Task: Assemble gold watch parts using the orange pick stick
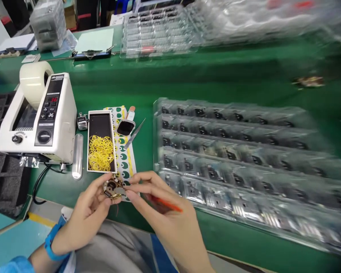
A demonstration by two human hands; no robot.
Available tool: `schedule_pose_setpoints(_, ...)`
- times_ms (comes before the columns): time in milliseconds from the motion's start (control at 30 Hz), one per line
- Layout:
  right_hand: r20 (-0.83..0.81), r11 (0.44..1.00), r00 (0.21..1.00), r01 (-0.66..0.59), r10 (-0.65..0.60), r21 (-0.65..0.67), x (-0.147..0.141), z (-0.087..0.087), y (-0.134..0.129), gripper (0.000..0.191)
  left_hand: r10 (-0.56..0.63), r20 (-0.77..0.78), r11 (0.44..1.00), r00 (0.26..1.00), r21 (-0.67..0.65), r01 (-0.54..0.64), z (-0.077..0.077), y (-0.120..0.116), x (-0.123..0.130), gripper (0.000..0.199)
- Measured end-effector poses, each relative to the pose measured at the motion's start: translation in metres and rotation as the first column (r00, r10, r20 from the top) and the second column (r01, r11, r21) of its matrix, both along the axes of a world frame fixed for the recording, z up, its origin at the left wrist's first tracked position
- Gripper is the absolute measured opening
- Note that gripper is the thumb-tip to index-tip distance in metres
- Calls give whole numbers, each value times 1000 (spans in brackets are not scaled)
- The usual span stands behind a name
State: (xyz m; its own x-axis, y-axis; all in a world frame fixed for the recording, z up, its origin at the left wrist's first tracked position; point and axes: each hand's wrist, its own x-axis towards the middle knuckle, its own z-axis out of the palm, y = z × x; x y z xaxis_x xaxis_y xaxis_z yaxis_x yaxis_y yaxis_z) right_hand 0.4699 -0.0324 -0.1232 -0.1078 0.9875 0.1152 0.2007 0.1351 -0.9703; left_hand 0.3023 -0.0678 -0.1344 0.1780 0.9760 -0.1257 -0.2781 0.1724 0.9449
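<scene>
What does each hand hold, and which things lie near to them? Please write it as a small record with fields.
left hand: holds a round gold-coloured part
right hand: holds a thin orange stick, fingers touch the round gold-coloured part
nearby: yellow rubber bands in a box, tweezers
rest: tape dispenser, clear plastic tray of parts, green bench mat

At six o'clock are two hands, one left hand point(85, 216) and one right hand point(161, 204), with one round gold part point(113, 187) and one orange tool point(167, 204). Toward nine o'clock sit one tape dispenser point(39, 117) and one tally counter point(82, 122). Two clear trays point(230, 159) lie toward three o'clock and twelve o'clock.
</scene>
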Motion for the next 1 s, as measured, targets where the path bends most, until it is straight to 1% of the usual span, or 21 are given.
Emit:
schedule_pose_setpoints(167, -26, 996, 997, -73, 72, -52, -1, 3, 11, 18, -41, -10, 998, 999, 37, 41, 5, 4, -1, 48)
schedule_pose_setpoints(267, -37, 995, 996, -80, 78, -56, -1, 3, 12, 17, -46, -37, 998, 998, 48, 48, 7, 4, -1, 49)
schedule_pose_setpoints(400, -23, 996, 996, -88, 87, -25, -3, 4, 10, 16, -52, -128, 997, 990, 53, 59, 6, 1, -1, 49)
schedule_pose_setpoints(500, 16, 995, 995, -99, 99, 6, -4, 5, 11, 17, -53, -182, 997, 982, 47, 62, 3, -1, -1, 50)
schedule_pose_setpoints(667, 105, 992, 991, -97, 89, 78, -3, 5, 12, 17, -59, -187, 996, 981, 48, 69, 3, 0, 0, 55)
schedule_pose_setpoints(733, 146, 989, 987, -90, 72, 117, -4, 4, 11, 16, -45, -157, 997, 987, 57, 55, 5, 1, 2, 57)
schedule_pose_setpoints(833, 203, 983, 978, -87, 52, 164, -6, 4, 9, 14, 7, -96, 998, 995, 64, 0, 8, 4, 6, 54)
schedule_pose_setpoints(933, 248, 977, 969, -73, 21, 202, -7, 3, 7, 13, 63, -38, 997, 997, 51, -61, 9, 7, 12, 46)
schedule_pose_setpoints(1000, 269, 970, 963, -63, -3, 233, -8, 2, 7, 13, 108, -27, 994, 994, 21, -108, 9, 9, 16, 39)
